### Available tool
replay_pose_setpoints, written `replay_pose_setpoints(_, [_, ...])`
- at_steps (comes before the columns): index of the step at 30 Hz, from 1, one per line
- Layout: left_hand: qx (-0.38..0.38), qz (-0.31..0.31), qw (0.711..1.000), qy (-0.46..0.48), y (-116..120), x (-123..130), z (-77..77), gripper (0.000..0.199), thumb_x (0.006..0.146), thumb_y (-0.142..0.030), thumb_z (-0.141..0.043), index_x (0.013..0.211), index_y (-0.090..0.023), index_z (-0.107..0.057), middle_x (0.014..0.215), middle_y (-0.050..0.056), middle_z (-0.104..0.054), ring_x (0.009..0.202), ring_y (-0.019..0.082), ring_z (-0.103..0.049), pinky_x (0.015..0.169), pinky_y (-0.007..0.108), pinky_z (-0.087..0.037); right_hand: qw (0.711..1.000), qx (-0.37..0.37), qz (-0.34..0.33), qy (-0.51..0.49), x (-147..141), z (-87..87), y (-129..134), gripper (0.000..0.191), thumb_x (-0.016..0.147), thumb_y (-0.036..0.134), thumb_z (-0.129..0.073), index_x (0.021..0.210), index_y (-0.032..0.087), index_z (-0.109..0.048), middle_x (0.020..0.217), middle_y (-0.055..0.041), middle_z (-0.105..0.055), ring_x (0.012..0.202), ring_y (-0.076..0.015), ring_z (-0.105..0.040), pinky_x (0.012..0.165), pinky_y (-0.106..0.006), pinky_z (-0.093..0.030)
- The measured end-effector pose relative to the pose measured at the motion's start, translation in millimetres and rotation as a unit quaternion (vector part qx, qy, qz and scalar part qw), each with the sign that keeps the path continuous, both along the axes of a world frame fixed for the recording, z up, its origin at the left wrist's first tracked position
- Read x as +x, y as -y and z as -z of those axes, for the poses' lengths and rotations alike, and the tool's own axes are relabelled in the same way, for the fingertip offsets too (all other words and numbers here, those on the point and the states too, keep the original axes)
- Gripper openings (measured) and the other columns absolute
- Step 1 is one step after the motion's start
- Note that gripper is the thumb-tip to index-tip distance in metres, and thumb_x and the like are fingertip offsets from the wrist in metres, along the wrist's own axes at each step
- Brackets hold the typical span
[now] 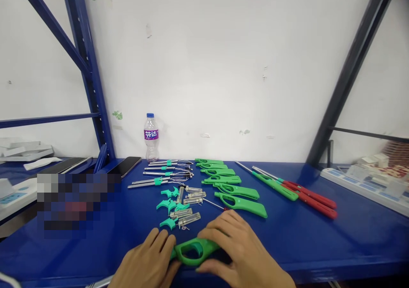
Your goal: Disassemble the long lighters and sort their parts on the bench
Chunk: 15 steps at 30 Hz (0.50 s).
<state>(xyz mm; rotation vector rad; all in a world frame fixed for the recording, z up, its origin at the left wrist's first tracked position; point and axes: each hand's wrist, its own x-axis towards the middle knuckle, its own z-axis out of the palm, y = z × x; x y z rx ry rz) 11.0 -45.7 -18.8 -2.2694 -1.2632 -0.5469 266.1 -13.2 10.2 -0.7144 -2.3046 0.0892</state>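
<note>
Both hands grip a green long-reach lighter (191, 260) at the table's front edge. My left hand (147, 258) closes on its nozzle end, and a metal tube (101, 282) sticks out below that hand. My right hand (238, 247) wraps round the handle, with thumb below and fingers above. Inside the handle's loop a teal trigger (197, 248) shows. Just beyond my hands lie loose teal triggers (168, 223), clear fuel tanks (189, 219) and a thin screwdriver (214, 204) whose red end is partly behind my right hand.
Metal tubes with wires (156, 181) lie at the back, beside green handle shells (243, 205). To the right are a green lighter (277, 187) and red lighters (315, 203). A bottle (151, 141) stands by the wall. A phone (126, 167) and power strips (361, 188) lie toward the sides.
</note>
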Motion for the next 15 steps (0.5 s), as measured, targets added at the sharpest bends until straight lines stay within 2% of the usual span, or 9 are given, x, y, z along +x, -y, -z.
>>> replay_pose_setpoints(2, [-0.017, 0.004, 1.0, 0.014, -3, 0, 2.5, 0.016, 0.09, -0.018, -0.055, 0.1, -0.028, -0.062, 0.092, 0.0, -0.074, 0.087, 0.024, -0.073, 0.059, 0.028, -0.056, 0.998, -0.049, 0.009, 0.035, 0, 4.0, 0, 0.051, 0.085, 0.053, -0.083, 0.127, 0.029, -0.064, 0.11, 0.0013, -0.071, 0.105, -0.0227, -0.064, 0.105, -0.038, -0.041])
replay_pose_setpoints(3, [-0.021, 0.007, 0.999, 0.028, -4, -1, 2.8, 0.017, 0.091, -0.019, -0.056, 0.104, -0.029, -0.063, 0.093, 0.0, -0.074, 0.085, 0.023, -0.073, 0.061, 0.028, -0.057, 0.997, -0.068, 0.014, 0.041, 0, 5.3, 0, 0.053, 0.084, 0.053, -0.084, 0.128, 0.031, -0.064, 0.113, 0.0022, -0.071, 0.108, -0.0228, -0.064, 0.107, -0.037, -0.04])
replay_pose_setpoints(6, [-0.028, 0.028, 0.998, 0.055, -7, -7, -0.2, 0.021, 0.097, -0.024, -0.054, 0.114, -0.032, -0.064, 0.095, -0.002, -0.076, 0.079, 0.019, -0.073, 0.069, 0.027, -0.058, 0.993, -0.107, 0.021, 0.04, 1, 4.5, -1, 0.043, 0.084, 0.047, -0.085, 0.119, 0.032, -0.065, 0.11, 0.005, -0.07, 0.107, -0.0212, -0.063, 0.109, -0.036, -0.039])
replay_pose_setpoints(9, [-0.034, 0.03, 0.996, 0.074, -8, -14, -6.4, 0.022, 0.104, -0.029, -0.046, 0.105, -0.032, -0.068, 0.09, -0.002, -0.075, 0.074, 0.019, -0.071, 0.068, 0.027, -0.057, 0.991, -0.125, 0.025, 0.034, 1, -0.1, -3, 0.038, 0.085, 0.041, -0.086, 0.115, 0.031, -0.065, 0.107, 0.0047, -0.068, 0.103, -0.0214, -0.062, 0.113, -0.041, -0.035])
replay_pose_setpoints(12, [-0.083, 0.022, 0.99, 0.112, -4, -18, -9.8, 0.025, 0.106, -0.033, -0.042, 0.105, -0.03, -0.067, 0.096, 0.0, -0.072, 0.079, 0.017, -0.071, 0.066, 0.024, -0.057, 0.991, -0.131, 0.027, 0.025, 0, -3.1, -3, 0.038, 0.085, 0.037, -0.087, 0.114, 0.031, -0.064, 0.108, 0.0035, -0.068, 0.102, -0.0224, -0.061, 0.112, -0.043, -0.037])
replay_pose_setpoints(15, [-0.105, 0.022, 0.986, 0.127, -2, -18, -4.1, 0.024, 0.107, -0.034, -0.043, 0.114, -0.03, -0.065, 0.107, 0.001, -0.07, 0.089, 0.015, -0.072, 0.072, 0.023, -0.059, 0.989, -0.141, 0.033, 0.023, 0, -3.2, -1, 0.037, 0.086, 0.038, -0.086, 0.115, 0.031, -0.064, 0.109, 0.0028, -0.068, 0.104, -0.0236, -0.061, 0.112, -0.044, -0.037])
